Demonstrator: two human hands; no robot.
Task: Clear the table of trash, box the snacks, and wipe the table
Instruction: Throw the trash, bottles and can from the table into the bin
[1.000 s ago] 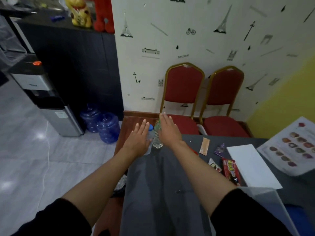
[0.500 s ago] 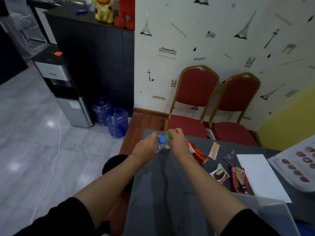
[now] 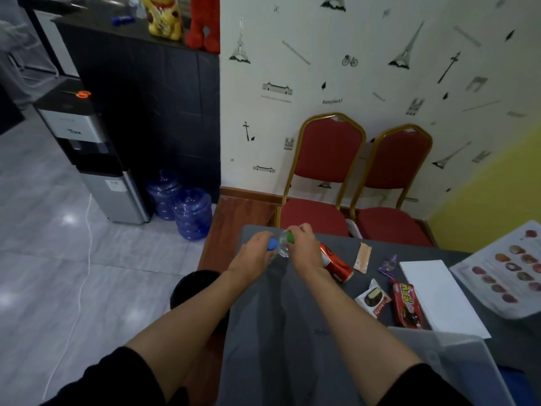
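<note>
My left hand (image 3: pixel 254 255) grips a clear bottle with a blue cap (image 3: pixel 272 244) at the far left corner of the grey table (image 3: pixel 281 332). Right beside it, my right hand (image 3: pixel 304 250) grips a clear bottle with a green cap (image 3: pixel 289 237). A crushed red can (image 3: pixel 333 262) lies just right of my right wrist. Snack wrappers lie further right: a tan sachet (image 3: pixel 362 258), a purple wrapper (image 3: pixel 388 264), a chocolate-bar pack (image 3: pixel 373 298) and a red snack pack (image 3: pixel 407 304).
A black bin (image 3: pixel 193 285) stands on the floor off the table's left edge. A white sheet (image 3: pixel 439 294), a printed menu (image 3: pixel 509 268) and a clear plastic box (image 3: pixel 450 367) lie at the right. Two red chairs (image 3: pixel 328 171) stand behind the table.
Both hands went from open and reaching over the bottles to closed around them. The view has shifted, bringing the red can and the bin into sight.
</note>
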